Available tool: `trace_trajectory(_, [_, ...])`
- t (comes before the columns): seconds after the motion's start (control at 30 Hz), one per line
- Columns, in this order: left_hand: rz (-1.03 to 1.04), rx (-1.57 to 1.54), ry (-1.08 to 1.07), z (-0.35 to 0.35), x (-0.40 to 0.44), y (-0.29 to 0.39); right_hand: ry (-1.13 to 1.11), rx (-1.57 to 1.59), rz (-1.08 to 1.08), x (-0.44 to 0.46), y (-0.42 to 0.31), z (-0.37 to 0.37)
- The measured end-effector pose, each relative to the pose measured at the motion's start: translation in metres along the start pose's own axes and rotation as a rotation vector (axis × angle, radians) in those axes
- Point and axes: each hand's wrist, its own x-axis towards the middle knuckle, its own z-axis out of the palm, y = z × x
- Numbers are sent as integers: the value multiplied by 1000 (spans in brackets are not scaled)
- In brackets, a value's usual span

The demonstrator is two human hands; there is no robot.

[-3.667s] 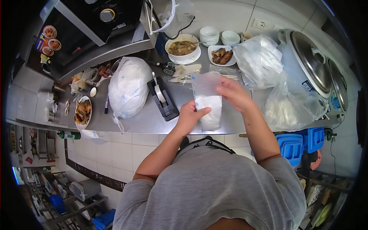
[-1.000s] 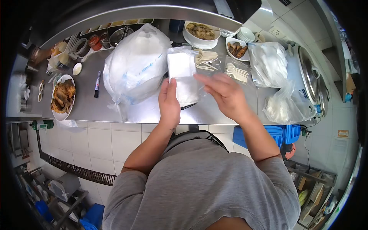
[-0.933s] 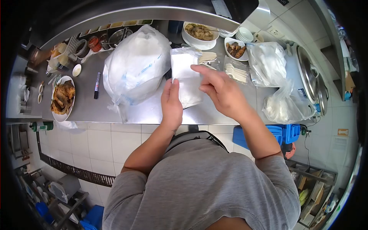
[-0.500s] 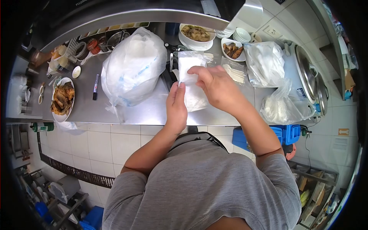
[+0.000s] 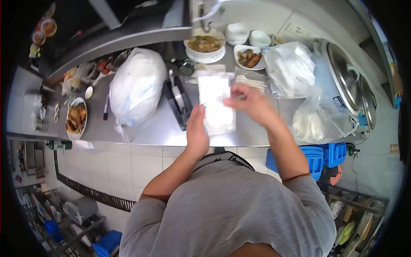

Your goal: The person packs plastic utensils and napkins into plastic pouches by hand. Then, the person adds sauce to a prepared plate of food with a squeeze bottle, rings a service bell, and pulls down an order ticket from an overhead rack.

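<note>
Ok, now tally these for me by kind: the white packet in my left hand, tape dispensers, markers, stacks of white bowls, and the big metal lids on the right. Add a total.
White packet: 1
Tape dispenser: 1
Marker: 1
Stacks of white bowls: 2
Big metal lids: 2
Total: 7

- The flat, rectangular white packet in clear plastic point(image 5: 217, 111), first seen with a translucent upper half, was filled with white nearly throughout.
- The bare right hand point(image 5: 252, 103) was shifted from the packet's upper face to its right edge.
- The long black tape dispenser point(image 5: 179, 105), largely hidden half a second earlier, was uncovered to view.
</note>
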Motion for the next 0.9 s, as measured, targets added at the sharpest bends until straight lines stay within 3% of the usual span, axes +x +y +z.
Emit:
trace_trajectory(0.13, [-98, 72, -156, 26, -1, -14, -119, 64, 125, -23, 48, -30])
trace_trajectory(0.23, [-142, 129, -145, 41, -2, -15, 4, 409, 300, -36, 66, -68])
trace_trajectory(0.33, [-134, 159, -126, 55, -3, -14, 416, 701, 206, -27, 84, -131])
trace_trajectory(0.4, [-144, 192, -137, 62, -3, -19, 572, 831, 78, -12, 106, -173])
trace_trajectory(0.5, [-159, 234, -162, 71, -7, -35, 716, 937, 283, -14, 103, -172])
trace_trajectory(0.6, [-208, 258, -169, 81, -14, -41, 220, 673, 332, -36, 174, -127])
trace_trajectory(0.67, [-209, 282, -177, 79, -16, -44, -4, 145, 318, -53, 209, -78])
trace_trajectory(0.77, [-199, 289, -152, 66, -21, -47, 147, -560, -44, -84, 198, -33])
trace_trajectory(0.9, [-108, 239, -104, 49, -16, -32, 57, -690, -56, -93, 216, -5])
